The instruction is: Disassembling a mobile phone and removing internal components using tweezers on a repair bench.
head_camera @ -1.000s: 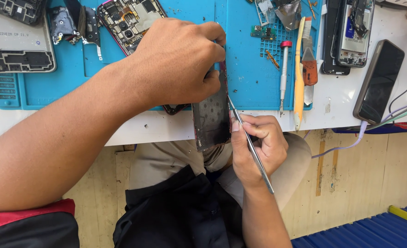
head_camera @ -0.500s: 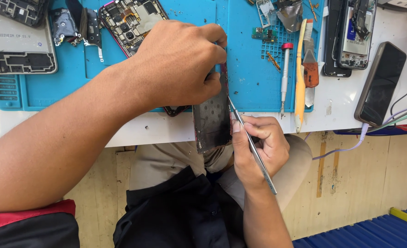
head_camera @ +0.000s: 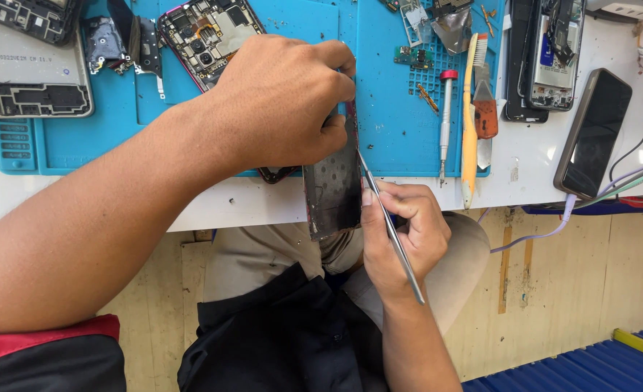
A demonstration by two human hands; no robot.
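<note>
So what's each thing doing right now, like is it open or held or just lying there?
Left hand: gripping the phone panel.
Phone panel: held on edge at the table's rim.
Right hand: holding the metal tool.
Metal tool: tip against the panel's edge.
Opened phone: back off, lying on the blue mat.
Black phone: lying flat, screen dark.

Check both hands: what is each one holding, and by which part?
Left hand grips the dark phone panel by its upper end, held on edge over the table's rim. Right hand pinches the metal tweezers around mid-shaft.
</note>
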